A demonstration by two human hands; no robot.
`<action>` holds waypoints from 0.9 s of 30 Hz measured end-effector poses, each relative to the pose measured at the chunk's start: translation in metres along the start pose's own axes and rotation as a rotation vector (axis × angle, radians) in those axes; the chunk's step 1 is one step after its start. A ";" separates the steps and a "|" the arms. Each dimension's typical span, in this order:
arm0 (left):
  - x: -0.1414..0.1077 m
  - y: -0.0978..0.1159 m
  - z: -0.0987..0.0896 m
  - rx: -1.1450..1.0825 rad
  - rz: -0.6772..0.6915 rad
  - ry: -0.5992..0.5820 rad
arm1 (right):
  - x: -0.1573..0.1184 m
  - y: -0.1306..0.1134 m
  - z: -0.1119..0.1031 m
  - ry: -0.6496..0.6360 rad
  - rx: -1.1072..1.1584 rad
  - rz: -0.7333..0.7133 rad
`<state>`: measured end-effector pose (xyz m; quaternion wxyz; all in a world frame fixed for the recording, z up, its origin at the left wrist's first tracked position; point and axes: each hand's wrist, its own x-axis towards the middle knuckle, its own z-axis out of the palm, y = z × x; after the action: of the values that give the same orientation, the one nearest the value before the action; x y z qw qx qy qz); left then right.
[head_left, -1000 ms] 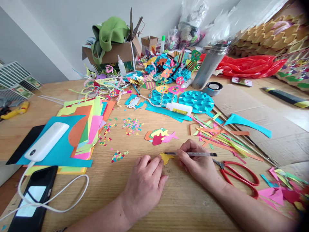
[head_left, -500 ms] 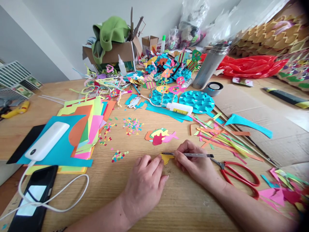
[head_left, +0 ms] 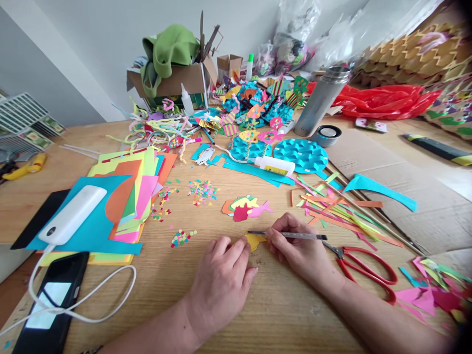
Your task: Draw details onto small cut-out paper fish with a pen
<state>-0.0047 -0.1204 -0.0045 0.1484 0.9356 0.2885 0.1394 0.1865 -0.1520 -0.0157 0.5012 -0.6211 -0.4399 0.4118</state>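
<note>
A small yellow paper cutout (head_left: 255,242) lies flat on the wooden table (head_left: 280,305) between my hands. My left hand (head_left: 223,275) rests on the table with its fingertips on the left part of the cutout, hiding it; the thumb stands apart. In my right hand (head_left: 295,250) a slim grey pen (head_left: 305,236) is pinched, nearly level, its dark tip at the cutout's upper left edge. Just beyond lies a small pile of coloured paper fish (head_left: 247,209), a dark red one on top. Red-handled scissors (head_left: 368,270) lie beside my right wrist.
Coloured paper sheets (head_left: 129,196) with a white power bank (head_left: 73,214) and a phone (head_left: 55,300) lie left. Confetti (head_left: 202,191), a glue bottle (head_left: 275,166) and paper strips (head_left: 342,211) lie beyond my hands. A steel flask (head_left: 322,101) stands behind.
</note>
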 end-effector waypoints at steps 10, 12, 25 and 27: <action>0.000 0.000 0.000 0.004 0.006 0.006 | 0.000 -0.001 0.001 0.015 -0.015 -0.011; 0.000 0.001 0.000 0.004 0.002 0.000 | 0.000 -0.001 0.000 0.022 -0.010 -0.011; 0.000 0.000 -0.001 0.011 0.009 0.012 | -0.001 -0.001 0.001 0.038 -0.003 -0.005; 0.000 0.001 -0.001 0.015 0.014 0.032 | -0.002 0.000 0.000 0.059 0.013 0.000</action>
<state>-0.0048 -0.1206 -0.0035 0.1358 0.9364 0.2851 0.1530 0.1859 -0.1535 -0.0151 0.5180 -0.6298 -0.4222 0.3960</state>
